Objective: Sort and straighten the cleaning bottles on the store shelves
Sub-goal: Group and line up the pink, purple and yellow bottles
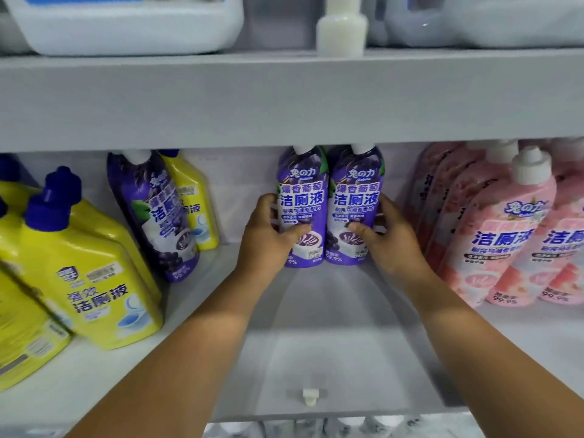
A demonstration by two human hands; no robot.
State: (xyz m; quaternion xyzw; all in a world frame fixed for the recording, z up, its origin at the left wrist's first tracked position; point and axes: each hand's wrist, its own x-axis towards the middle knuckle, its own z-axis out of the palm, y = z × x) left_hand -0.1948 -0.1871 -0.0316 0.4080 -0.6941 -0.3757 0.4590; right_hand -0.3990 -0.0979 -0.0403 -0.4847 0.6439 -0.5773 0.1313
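On the far left of the white shelf (pixel 331 327), yellow bottles with blue caps (pixel 94 273) are leaning, and just beside them a third purple bottle (pixel 155 213) is tilting against another yellow bottle (pixel 192 200). At centre, we are reaching in with both arms. Our left hand (pixel 268 235) is wrapping its grip round the left purple bottle (pixel 301 197), thumb across the label. Our right hand (pixel 387 238) is gripping the right purple bottle (pixel 355 197) the same way. The two are standing upright, touching, at the back of the shelf. To the right, pink bottles (pixel 502 235) are crowding together, slightly blurred, seemingly leaning.
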